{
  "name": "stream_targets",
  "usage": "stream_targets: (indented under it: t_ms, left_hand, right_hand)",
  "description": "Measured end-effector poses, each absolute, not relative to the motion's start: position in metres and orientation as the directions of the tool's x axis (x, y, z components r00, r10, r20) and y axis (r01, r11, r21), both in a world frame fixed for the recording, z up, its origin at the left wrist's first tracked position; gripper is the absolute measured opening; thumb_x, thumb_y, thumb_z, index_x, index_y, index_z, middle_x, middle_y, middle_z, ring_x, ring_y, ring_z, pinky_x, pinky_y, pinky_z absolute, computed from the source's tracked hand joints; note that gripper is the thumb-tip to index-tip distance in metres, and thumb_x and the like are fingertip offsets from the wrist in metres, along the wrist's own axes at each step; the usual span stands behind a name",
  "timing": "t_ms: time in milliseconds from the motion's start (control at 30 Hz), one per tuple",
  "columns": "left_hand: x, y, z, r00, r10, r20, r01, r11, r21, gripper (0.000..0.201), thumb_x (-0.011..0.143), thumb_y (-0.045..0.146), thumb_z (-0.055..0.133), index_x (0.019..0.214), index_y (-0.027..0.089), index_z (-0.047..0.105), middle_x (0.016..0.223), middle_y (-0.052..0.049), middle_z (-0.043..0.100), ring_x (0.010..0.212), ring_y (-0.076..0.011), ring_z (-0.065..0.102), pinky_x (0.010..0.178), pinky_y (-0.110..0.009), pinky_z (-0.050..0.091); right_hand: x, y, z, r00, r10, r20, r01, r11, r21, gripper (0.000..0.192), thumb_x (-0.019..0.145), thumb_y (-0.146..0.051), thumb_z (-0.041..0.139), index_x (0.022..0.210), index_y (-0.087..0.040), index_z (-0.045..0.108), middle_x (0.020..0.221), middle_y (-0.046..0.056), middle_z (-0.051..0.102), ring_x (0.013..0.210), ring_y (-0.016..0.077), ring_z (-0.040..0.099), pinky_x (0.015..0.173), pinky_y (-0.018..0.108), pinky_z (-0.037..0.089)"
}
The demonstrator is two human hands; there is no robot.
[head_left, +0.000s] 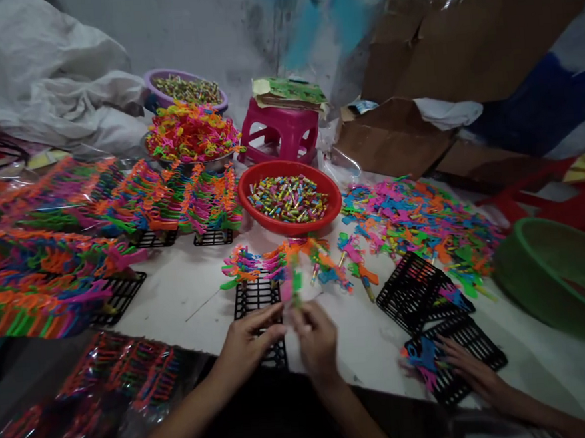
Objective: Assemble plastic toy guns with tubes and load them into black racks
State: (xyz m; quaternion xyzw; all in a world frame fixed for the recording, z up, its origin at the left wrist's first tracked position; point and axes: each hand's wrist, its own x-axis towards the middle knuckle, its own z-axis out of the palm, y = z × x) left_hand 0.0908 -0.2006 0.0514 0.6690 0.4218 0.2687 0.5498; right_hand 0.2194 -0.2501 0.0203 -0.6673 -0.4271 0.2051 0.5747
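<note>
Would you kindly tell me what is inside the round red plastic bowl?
The round red plastic bowl holds a heap of small multicoloured wrapped pieces. They cover its bottom, so anything beneath them is hidden.

Glossy red plastic is seen in the bowl (251, 198). Behind the bowl, smooth pink plastic forms the stool (279, 133). Matt black plastic makes up the grid (258, 301) before the bowl. Right of the bowl, dull brown cardboard (391, 135) is creased.
</note>
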Motion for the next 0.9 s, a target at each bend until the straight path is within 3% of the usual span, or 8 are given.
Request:
stream_targets:
  t_ms: [67, 167, 267, 367, 500, 633, 767, 900]
  left_hand:
    - [0.095, -0.203, 0.050, 0.507, 0.854, -0.116, 0.269, -0.029, 0.963, 0.028, 0.073, 0.040, 0.056, 0.087, 0.019, 0.068, 0.084, -0.002, 0.068, 0.085, -0.0185, 0.061, 0.076, -0.026, 0.049]
    - [0.083, -0.202, 0.046, 0.515, 0.840, -0.172, 0.345, -0.019, 0.938, 0.032, 0.077, 0.045, 0.048, 0.076, 0.018, 0.064, 0.071, -0.001, 0.065, 0.071, -0.0169, 0.059, 0.063, -0.024, 0.048]
    - [0.061, -0.196, 0.045, 0.446, 0.878, -0.172, 0.367, -0.004, 0.930, 0.038, 0.079, 0.051, 0.040, 0.084, 0.019, 0.061, 0.072, -0.002, 0.063, 0.074, -0.0177, 0.057, 0.068, -0.026, 0.046]
    - [0.046, -0.192, 0.047, 0.307, 0.941, -0.146, 0.360, 0.028, 0.933, 0.042, 0.081, 0.052, 0.032, 0.082, 0.019, 0.057, 0.060, -0.001, 0.056, 0.060, -0.0154, 0.052, 0.059, -0.026, 0.045]
    - [0.044, -0.190, 0.052, 0.257, 0.956, -0.140, 0.263, 0.070, 0.962, 0.038, 0.080, 0.050, 0.038, 0.090, 0.019, 0.057, 0.072, -0.002, 0.062, 0.070, -0.0157, 0.057, 0.066, -0.027, 0.047]
    - [0.039, -0.184, 0.047, 0.186, 0.980, -0.074, 0.226, 0.031, 0.974, 0.036, 0.071, 0.044, 0.057, 0.097, 0.019, 0.062, 0.103, -0.005, 0.064, 0.101, -0.0206, 0.055, 0.089, -0.032, 0.042]
    - [0.031, -0.178, 0.028, 0.034, 0.998, -0.051, 0.235, 0.042, 0.971, 0.030, 0.064, 0.041, 0.066, 0.086, 0.020, 0.068, 0.100, -0.004, 0.066, 0.097, -0.0222, 0.058, 0.089, -0.034, 0.043]
    - [0.036, -0.174, 0.002, 0.034, 0.997, 0.067, 0.351, -0.074, 0.933, 0.024, 0.068, 0.041, 0.062, 0.081, 0.022, 0.069, 0.090, -0.001, 0.069, 0.088, -0.0207, 0.061, 0.082, -0.033, 0.046]
  right_hand:
    - [0.193, -0.259, 0.025, 0.330, 0.894, 0.304, 0.415, 0.152, -0.897, 0.021, 0.079, -0.031, 0.047, 0.073, -0.018, 0.063, 0.070, 0.004, 0.061, 0.064, 0.0145, 0.055, 0.059, 0.023, 0.043]
    - [0.202, -0.261, 0.025, -0.021, 0.979, 0.202, 0.444, 0.190, -0.875, 0.021, 0.079, -0.027, 0.047, 0.072, -0.020, 0.066, 0.064, 0.001, 0.061, 0.060, 0.0135, 0.056, 0.058, 0.022, 0.044]
    - [0.255, -0.240, 0.013, 0.140, 0.985, 0.104, 0.554, 0.009, -0.832, 0.028, 0.082, -0.027, 0.044, 0.068, -0.020, 0.067, 0.060, 0.000, 0.061, 0.056, 0.0134, 0.055, 0.054, 0.022, 0.043]
    - [0.305, -0.205, -0.007, 0.394, 0.896, 0.203, 0.740, -0.178, -0.648, 0.025, 0.079, -0.016, 0.047, 0.092, -0.018, 0.067, 0.088, 0.007, 0.064, 0.079, 0.0177, 0.058, 0.070, 0.027, 0.044]
    - [0.332, -0.166, -0.022, -0.035, 0.977, 0.211, 0.942, 0.103, -0.319, 0.039, 0.070, -0.006, 0.057, 0.104, -0.025, 0.064, 0.121, 0.008, 0.051, 0.106, 0.0234, 0.046, 0.087, 0.034, 0.038]
    - [0.348, -0.153, -0.008, -0.219, 0.965, 0.146, 0.950, 0.244, -0.193, 0.022, 0.075, -0.009, 0.057, 0.086, -0.022, 0.069, 0.113, 0.009, 0.056, 0.106, 0.0242, 0.044, 0.086, 0.036, 0.036]
    - [0.366, -0.170, 0.002, -0.082, 0.956, 0.282, 0.864, 0.210, -0.458, 0.012, 0.071, -0.015, 0.062, 0.077, -0.023, 0.070, 0.101, 0.006, 0.062, 0.094, 0.0211, 0.052, 0.081, 0.034, 0.041]
    - [0.327, -0.206, -0.008, 0.550, 0.793, 0.263, 0.372, 0.050, -0.927, 0.019, 0.070, -0.033, 0.064, 0.081, -0.019, 0.068, 0.083, 0.004, 0.066, 0.075, 0.0182, 0.058, 0.071, 0.032, 0.046]
